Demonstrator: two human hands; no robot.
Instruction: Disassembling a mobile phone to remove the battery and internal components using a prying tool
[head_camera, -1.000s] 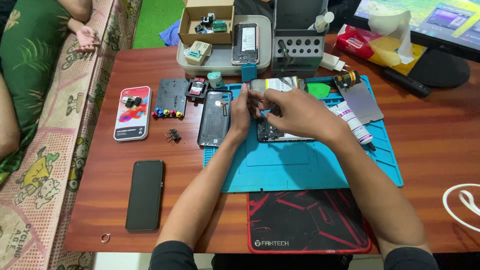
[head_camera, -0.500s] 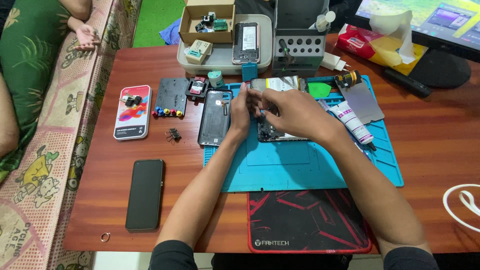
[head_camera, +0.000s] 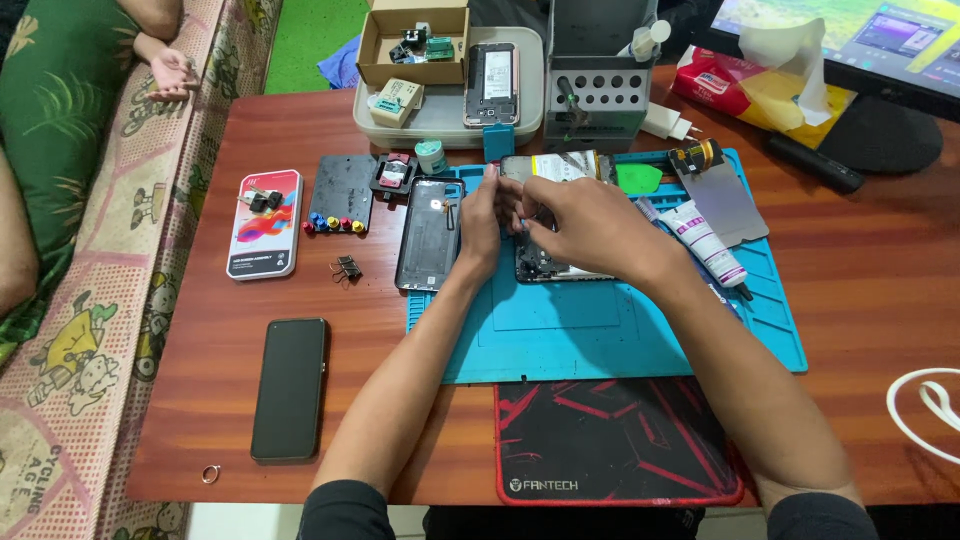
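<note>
Lying lengthwise away from the person on the blue repair mat (head_camera: 620, 340), the opened phone (head_camera: 545, 262) sits under both hands, left hand (head_camera: 482, 218) pinching its top-left edge, right hand (head_camera: 585, 225) covering its middle, grip hidden.

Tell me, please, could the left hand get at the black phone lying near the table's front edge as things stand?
Probably yes. The left hand is on the opened phone, but the black phone lies on its own side, with only bare table between them.
</note>
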